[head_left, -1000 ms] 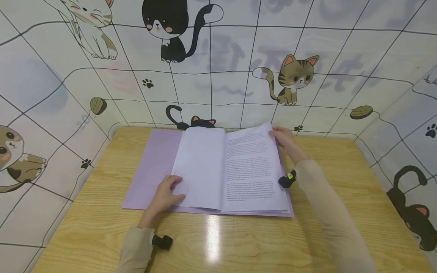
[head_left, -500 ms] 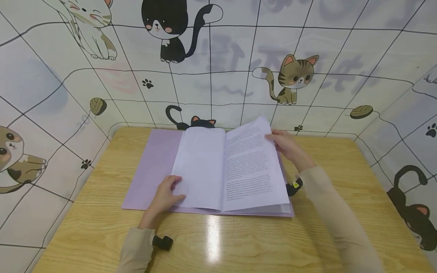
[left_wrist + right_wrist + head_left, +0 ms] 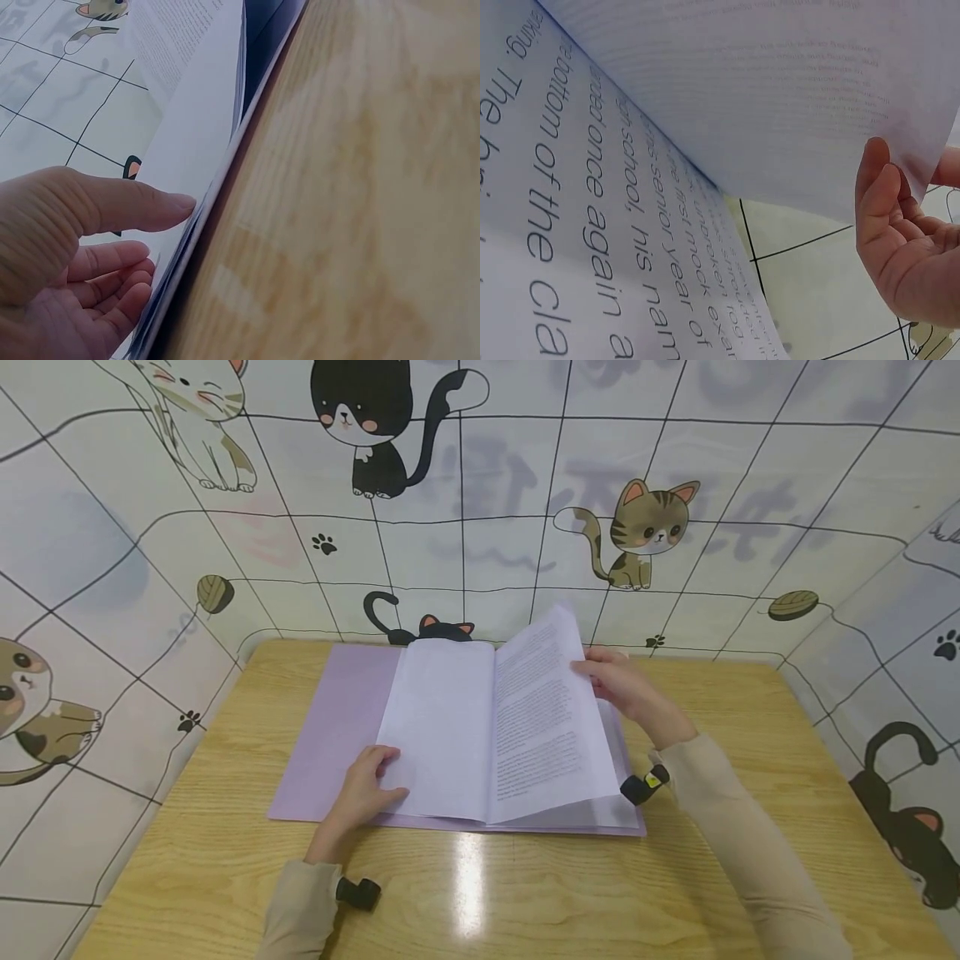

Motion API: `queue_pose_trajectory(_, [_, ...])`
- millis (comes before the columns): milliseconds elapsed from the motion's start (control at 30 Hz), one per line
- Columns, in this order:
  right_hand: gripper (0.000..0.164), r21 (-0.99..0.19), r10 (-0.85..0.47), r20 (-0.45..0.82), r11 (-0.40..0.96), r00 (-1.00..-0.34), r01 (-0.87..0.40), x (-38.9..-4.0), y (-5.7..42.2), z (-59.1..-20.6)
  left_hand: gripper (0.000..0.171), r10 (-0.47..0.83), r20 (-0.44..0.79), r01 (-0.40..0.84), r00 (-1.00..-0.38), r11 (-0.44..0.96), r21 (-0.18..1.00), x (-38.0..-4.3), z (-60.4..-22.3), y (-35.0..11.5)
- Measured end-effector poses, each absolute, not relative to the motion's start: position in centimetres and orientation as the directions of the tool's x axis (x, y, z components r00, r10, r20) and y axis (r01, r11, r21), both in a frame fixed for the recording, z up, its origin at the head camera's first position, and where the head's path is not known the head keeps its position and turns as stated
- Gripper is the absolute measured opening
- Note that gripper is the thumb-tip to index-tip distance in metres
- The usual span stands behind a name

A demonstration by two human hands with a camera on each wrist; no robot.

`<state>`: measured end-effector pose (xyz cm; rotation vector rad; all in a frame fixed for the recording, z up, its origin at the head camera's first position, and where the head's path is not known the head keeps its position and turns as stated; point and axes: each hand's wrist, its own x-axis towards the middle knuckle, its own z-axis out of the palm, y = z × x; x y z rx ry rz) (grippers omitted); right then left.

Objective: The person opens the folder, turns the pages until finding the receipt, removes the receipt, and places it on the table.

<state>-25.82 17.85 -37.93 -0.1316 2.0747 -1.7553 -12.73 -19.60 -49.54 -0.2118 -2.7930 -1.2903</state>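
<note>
A booklet with a light purple cover (image 3: 341, 718) lies spread on the table. Its left page (image 3: 438, 727) is blank, while the printed right page (image 3: 536, 718) is lifted and curves upward. The right hand (image 3: 622, 685) pinches that page by its outer edge, near the upper corner. In the right wrist view, the right hand (image 3: 911, 232) has its fingers behind the raised sheet, and large print shows on the page (image 3: 577, 195) below. The left hand (image 3: 367, 785) rests at the left page's outer edge. Seen from the left wrist, the left hand's thumb (image 3: 142, 206) touches the paper and its other fingers are loosely bent.
The wooden table (image 3: 555, 893) meets walls covered with a cat-patterned, gridded sheet (image 3: 502, 552) at the back and both sides. A black wrist camera (image 3: 358, 893) sits at the left sleeve, another black wrist camera (image 3: 645, 785) at the right.
The right hand has drawn the right page's outer edge up and leftward, baring more of the sheets beneath it. The left hand has stayed in place.
</note>
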Motion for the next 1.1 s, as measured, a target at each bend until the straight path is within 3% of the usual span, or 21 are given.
queue_pose_trajectory(433, [0.033, -0.978, -0.462, -0.194, 0.156, -0.866, 0.136, -24.3, 16.5, -37.1, 0.054, 0.104, 0.096, 0.140, -0.990, 0.628, 0.765, -12.8, -49.5, -19.6])
queue_pose_trajectory(1100, [0.028, -0.989, -0.452, -0.148, 0.084, -0.880, 0.124, -23.9, 12.2, -36.3, 0.053, 0.088, 0.111, 0.141, -0.990, 0.649, 0.748, -12.5, -49.0, -19.0])
